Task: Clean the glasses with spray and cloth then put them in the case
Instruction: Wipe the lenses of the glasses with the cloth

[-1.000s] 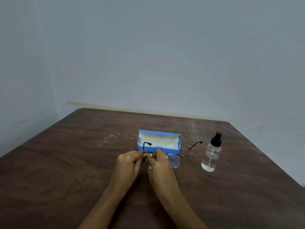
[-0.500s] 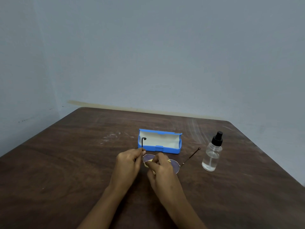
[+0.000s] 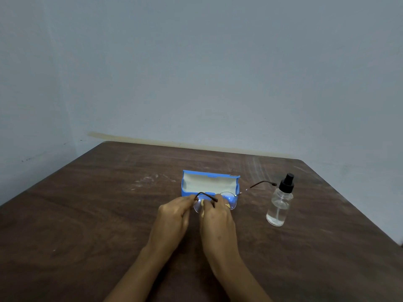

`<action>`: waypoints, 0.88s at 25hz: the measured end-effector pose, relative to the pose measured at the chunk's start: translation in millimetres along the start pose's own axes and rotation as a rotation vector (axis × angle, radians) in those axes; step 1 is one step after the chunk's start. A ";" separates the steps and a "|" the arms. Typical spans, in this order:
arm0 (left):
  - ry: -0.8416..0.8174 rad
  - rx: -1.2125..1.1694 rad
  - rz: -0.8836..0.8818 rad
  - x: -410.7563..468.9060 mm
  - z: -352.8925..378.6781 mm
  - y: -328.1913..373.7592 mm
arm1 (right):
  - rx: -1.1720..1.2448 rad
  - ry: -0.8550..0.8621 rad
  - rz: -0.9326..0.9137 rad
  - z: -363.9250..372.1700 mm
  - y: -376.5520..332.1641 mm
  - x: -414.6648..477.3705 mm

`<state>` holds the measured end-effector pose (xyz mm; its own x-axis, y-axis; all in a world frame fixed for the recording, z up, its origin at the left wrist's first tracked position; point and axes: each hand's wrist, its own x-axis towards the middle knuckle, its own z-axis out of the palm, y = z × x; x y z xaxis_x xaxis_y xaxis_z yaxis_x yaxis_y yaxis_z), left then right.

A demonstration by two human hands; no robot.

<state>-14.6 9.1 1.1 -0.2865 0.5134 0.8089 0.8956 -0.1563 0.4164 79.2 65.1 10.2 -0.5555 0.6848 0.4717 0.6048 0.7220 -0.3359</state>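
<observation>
Brown wooden table [image 3: 87,214], left hand [image 3: 172,216] pinching glasses [image 3: 231,200], right hand [image 3: 218,219] gripping cloth [image 3: 202,202] against lens

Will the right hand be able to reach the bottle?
Probably yes. The bottle stands upright beside the right hand, only bare table between. But that hand pinches a cloth on the glasses, so it should let go first.

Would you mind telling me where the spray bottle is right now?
In the head view, the spray bottle stands upright on the table, right of the open blue case.

Hands [image 3: 172,216] pinching glasses [image 3: 230,201] (cloth [image 3: 202,202] between), blue case [image 3: 208,184] behind
</observation>
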 end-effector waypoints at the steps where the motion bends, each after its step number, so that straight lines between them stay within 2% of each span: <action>1: 0.001 0.002 0.008 0.2 -0.2 0.4 | 0.018 0.011 0.001 -0.3 0.1 2.6; 5: -0.019 0.001 0.016 -0.4 0.8 -1.9 | 0.103 0.026 -0.076 -1.6 -1.5 5.5; 10: 0.010 0.000 -0.132 0.0 0.6 -7.6 | 0.209 0.066 -0.151 -0.2 -1.2 -1.3; 17: 0.041 0.000 -0.156 1.4 -1.0 -6.3 | 0.255 -0.032 -0.241 -9.7 4.2 -9.0; 20: 0.027 0.008 -0.158 1.5 -1.4 -5.6 | 0.222 -0.034 -0.241 -9.0 7.7 -13.2; 22: 0.027 0.014 -0.136 1.4 -1.0 -4.2 | 0.185 -0.009 -0.176 -9.4 6.4 -14.4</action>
<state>-19.1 9.5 1.0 -0.4142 0.5060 0.7566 0.8526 -0.0752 0.5171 96.4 58.9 8.9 -0.6483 0.5470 0.5296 0.3838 0.8355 -0.3932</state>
